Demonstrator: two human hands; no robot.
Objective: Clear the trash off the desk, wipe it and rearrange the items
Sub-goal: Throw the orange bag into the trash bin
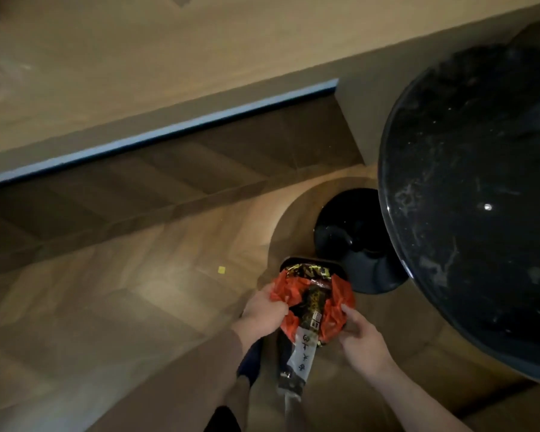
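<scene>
You see two hands: your left hand (264, 310) and your right hand (360, 336). You count one orange bag (337, 310), one black bin (312, 264) under it, and one long dark wrapper (303, 347) sticking out. There is one round black table (480, 188), one black base (349, 232), and one yellow scrap (221, 270) on the floor.

round table (480, 182): cut off right | trash bin (312, 264): mostly hidden under orange bag (337, 310) | wrapper (303, 344) print: blurred

A brown long sleeve (181, 378) covers the left arm; the right forearm (418, 397) is bare.
</scene>
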